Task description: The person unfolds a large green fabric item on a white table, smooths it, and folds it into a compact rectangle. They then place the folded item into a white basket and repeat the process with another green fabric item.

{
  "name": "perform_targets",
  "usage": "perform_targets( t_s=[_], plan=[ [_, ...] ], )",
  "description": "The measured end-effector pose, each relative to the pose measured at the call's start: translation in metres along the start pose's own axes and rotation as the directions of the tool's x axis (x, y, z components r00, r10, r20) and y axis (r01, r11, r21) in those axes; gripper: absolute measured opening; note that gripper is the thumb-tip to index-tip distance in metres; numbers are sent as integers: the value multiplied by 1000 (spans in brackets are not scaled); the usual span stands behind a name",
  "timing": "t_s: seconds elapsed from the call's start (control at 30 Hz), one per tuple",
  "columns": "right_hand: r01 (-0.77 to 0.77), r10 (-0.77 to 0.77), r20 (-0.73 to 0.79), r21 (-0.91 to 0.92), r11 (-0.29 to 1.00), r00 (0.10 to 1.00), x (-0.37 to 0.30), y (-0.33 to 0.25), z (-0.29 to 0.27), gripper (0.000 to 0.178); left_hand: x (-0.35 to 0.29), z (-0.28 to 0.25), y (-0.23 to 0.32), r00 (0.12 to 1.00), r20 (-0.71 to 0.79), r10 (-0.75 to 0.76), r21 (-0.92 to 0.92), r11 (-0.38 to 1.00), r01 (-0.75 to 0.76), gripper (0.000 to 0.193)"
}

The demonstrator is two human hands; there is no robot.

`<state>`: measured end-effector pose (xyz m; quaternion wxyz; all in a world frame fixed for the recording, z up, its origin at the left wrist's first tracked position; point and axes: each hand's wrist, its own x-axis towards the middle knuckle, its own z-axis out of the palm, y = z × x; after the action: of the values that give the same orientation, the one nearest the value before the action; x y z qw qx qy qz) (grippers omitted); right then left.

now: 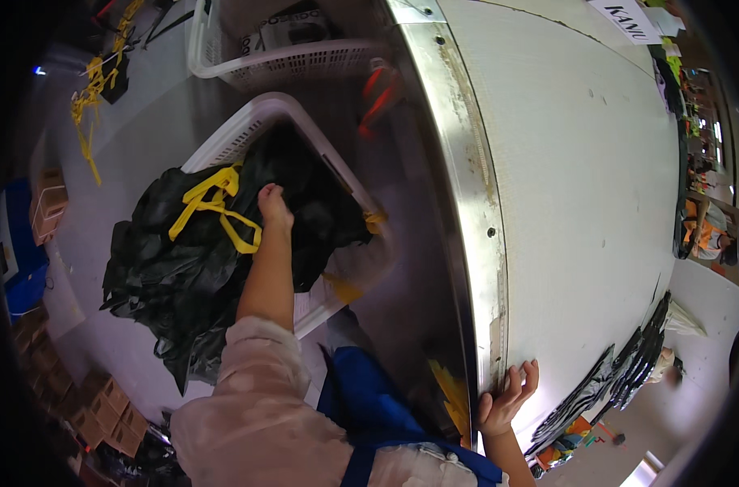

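Observation:
My left hand (274, 206) is closed like a fist over a white plastic basket (274, 101) at my left. It grips crumpled black material (175, 264), thin and slightly shiny, that fills the basket and hangs over its left side. A yellow ribbon (215, 204) lies loosely knotted on the black heap, just left of that hand. My right hand (509, 399) rests on the near end of a white worktable (580, 187), its fingers apart and holding nothing. The table's metal edge (485, 235) runs beside it.
Beyond the basket stands a second white basket (305, 61). Yellow strips (94, 97) trail at the far left, and cardboard boxes (114, 414) are stacked at the lower left. Black pieces (621, 381) lie along the table's right side. A person in orange (710, 235) is farther right.

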<state>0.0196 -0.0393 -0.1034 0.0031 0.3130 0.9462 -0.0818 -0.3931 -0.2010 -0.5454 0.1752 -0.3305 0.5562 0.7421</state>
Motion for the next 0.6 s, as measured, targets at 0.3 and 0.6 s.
perform_targets(
  t_s=[0.3,0.6],
  plan=[
    [-4,3,-15,-28,1000,1000,-4,-8,-10,50,-291,-97,135,738,471,-484,392,864,316,27],
    [-969,-258,952,109,-223,166,35,-171,68,66,-489,-112,293,220,743,-632,555,766,325,18]
  ],
)
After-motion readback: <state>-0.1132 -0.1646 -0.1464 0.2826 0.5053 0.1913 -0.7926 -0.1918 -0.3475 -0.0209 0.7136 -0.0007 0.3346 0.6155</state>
